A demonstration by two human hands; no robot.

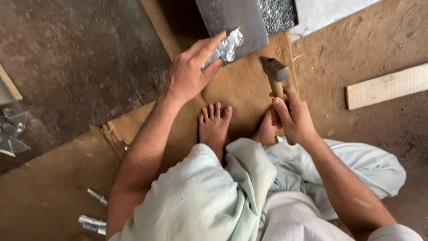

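My left hand [192, 71] grips a small crumpled piece of shiny sheet metal [226, 45] and holds it against the near corner of a flat grey metal block [232, 20]. My right hand [294, 117] is closed around the wooden handle of a hammer [275, 70], whose dark steel head hovers just right of the block's corner. I squat on a brown sacking mat [243, 87], with my bare feet [215, 124] between my two hands.
Several folded shiny metal pieces [93, 218] lie on the mat at the lower left. More metal scraps [11, 134] sit at the left edge. A pale wooden plank [385, 85] lies on the dirt floor at right. A metal sheet [323, 11] lies beyond the block.
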